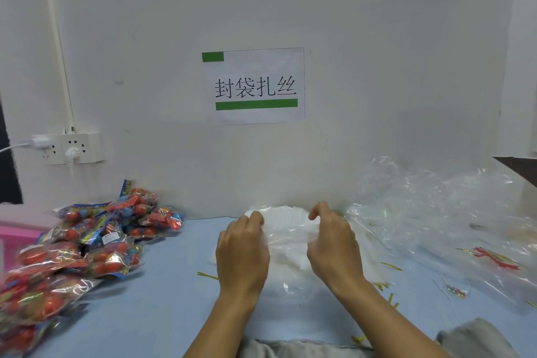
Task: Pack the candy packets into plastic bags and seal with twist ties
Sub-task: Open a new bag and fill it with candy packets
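Wall socket [72, 148]: on the white wall at far left, with a white charger and cable plugged in.
Candy packets [84, 244]: a loose heap of clear packets with red balls inside, lying on the left part of the light blue tabletop [162, 285], well apart from the hands.
Twist tie [207, 275]: a thin yellow-green strip flat on the tabletop, just left of the left wrist; more such strips lie scattered to the right of the right forearm.
Left hand [242, 253]: fingers curled, pinching the left side of the top plastic bag's upper part.
Stack of plastic bags [286, 244]: clear bags piled flat in the middle of the tabletop, between and under both hands, their far edge near the wall.
Wall sign [255, 86]: white paper with green bars and black characters, above the stack.
Right hand [331, 244]: fingers curled, pinching the right side of the same bag near its top.
Loose plastic [436, 212]: a crumpled mound of clear film on the right of the tabletop, touching the stack's right side.
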A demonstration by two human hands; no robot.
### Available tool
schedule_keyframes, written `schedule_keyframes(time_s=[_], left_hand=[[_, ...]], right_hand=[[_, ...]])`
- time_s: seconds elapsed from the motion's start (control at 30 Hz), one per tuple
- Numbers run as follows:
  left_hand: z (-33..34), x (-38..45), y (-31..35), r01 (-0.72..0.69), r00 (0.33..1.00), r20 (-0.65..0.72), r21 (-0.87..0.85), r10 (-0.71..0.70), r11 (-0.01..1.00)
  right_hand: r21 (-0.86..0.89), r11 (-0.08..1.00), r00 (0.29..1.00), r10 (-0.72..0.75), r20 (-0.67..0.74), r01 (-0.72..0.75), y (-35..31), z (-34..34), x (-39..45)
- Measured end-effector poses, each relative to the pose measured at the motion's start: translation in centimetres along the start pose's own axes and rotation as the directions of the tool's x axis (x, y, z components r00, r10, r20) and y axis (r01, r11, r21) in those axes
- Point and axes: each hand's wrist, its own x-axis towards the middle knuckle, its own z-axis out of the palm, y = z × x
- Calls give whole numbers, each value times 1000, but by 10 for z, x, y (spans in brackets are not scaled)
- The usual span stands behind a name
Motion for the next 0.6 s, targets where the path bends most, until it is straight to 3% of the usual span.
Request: schedule_keyframes(time_s=[0.1, 0.23, 0.3, 0.47, 0.6], left_hand=[[2, 0, -1, -21, 1000, -13, -28, 20, 999], [11, -1, -7, -94, 973, 209, -48, 102, 994], [12, -3, -4, -114, 960, 252, -60, 125, 992], [6, 0, -4, -89, 994, 69, -8, 89, 996], [2, 1, -4, -72, 995, -75, -6, 72, 997]], right_hand=[[-55, 997, 998, 60, -15, -61, 3, 0, 0], [34, 995, 995, 96, -12, -96, 8, -2, 1], [94, 993, 998, 69, -12, -68, 8, -2, 2], [52, 994, 987, -104, 125, 98, 3, -1, -1], [16, 995, 973, -95, 212, 94, 2, 1, -2]])
